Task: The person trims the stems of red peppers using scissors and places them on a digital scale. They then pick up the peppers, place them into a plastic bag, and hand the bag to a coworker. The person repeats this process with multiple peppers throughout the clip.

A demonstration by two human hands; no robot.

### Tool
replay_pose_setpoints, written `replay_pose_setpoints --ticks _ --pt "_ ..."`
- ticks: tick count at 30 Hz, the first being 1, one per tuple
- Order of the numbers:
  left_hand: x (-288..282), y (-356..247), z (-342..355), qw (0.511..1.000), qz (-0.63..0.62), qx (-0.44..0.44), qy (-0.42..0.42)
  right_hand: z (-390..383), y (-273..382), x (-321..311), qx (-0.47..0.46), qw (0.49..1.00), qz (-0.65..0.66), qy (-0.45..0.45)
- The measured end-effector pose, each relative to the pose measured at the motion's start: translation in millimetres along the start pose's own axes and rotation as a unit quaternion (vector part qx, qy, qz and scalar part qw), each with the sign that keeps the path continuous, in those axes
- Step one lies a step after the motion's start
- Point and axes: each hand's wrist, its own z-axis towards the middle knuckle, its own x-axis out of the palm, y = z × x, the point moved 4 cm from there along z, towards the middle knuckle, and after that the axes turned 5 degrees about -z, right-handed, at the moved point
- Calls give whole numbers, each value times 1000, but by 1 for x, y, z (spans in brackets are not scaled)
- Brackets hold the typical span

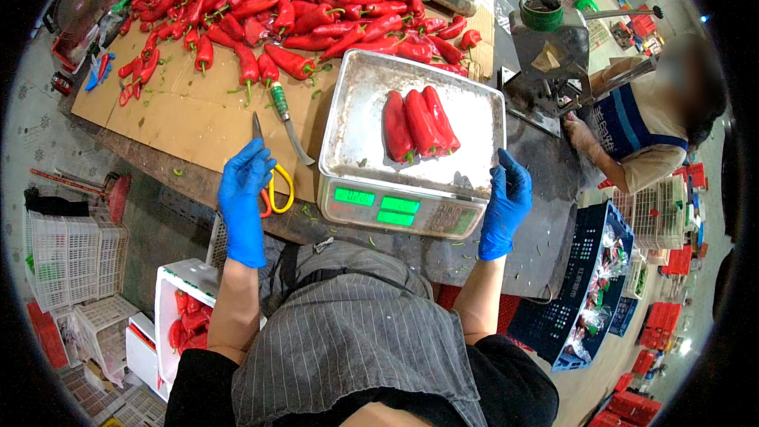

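Note:
My left hand (244, 194), in a blue glove, closes round the middle of a pair of scissors (283, 189) with yellow and red handles. The dark blades point away past my fingertips. At the right edge of a digital scale (340, 138), my right hand (506, 209), gloved in blue too, has loosely bent fingers set apart and nothing in them. Whether they touch the scale's rim I cannot tell. Three red peppers (424, 128) lie side by side on the metal pan. A curved knife (294, 134) with a green-wrapped handle lies left of the scale.
Many red peppers (316, 20) are heaped on the cardboard (174, 122) at the back. A white foam box (170, 300) of peppers stands lower left. Right of the table are a blue crate (565, 304) with bagged goods and a co-worker (640, 122) by a metal machine (549, 47).

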Motion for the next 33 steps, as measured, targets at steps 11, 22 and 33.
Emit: replay_pose_setpoints --ticks 11,22,33 --pt "-2 74 -13 817 533 214 54 0 26 4 -65 993 -97 -22" --pt "-20 96 4 714 665 199 94 -4 21 12 -78 993 -85 -8" --pt "-22 67 32 784 556 268 62 -7 29 23 -77 989 -111 58"
